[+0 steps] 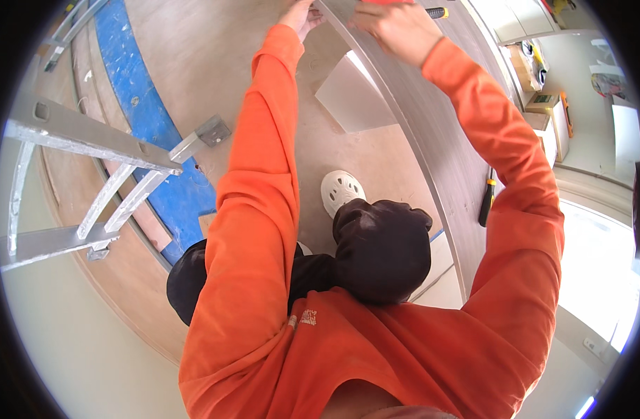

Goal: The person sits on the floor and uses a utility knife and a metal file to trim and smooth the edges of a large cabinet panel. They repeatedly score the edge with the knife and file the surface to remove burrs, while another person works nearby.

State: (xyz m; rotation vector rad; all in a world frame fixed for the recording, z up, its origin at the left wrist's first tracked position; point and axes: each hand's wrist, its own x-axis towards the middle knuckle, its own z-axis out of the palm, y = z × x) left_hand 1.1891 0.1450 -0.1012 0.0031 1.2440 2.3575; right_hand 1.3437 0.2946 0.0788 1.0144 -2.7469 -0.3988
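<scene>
Both arms, in orange sleeves, reach to the top of the view. My left hand (303, 19) is partly cut off by the upper edge. Its visible fingers are bent beside the edge of a long grey wood-look board (442, 133), and what they hold is hidden. My right hand (402, 31) is over the board's far part, its fingers curled. Whatever is in them cannot be made out. A red object (384, 2) shows just beyond it, mostly out of view. Close by is a yellow-and-black tool handle (438, 12). Another black tool handle with a yellow end (487, 202) lies on the board near my right forearm.
On the left stands an aluminium ladder (100, 129), beside a blue strip (149, 105) on the floor. A pale panel (355, 98) is under the board's left edge. Boxes (550, 115) are at the right. My white clog (341, 190) rests on the dusty floor.
</scene>
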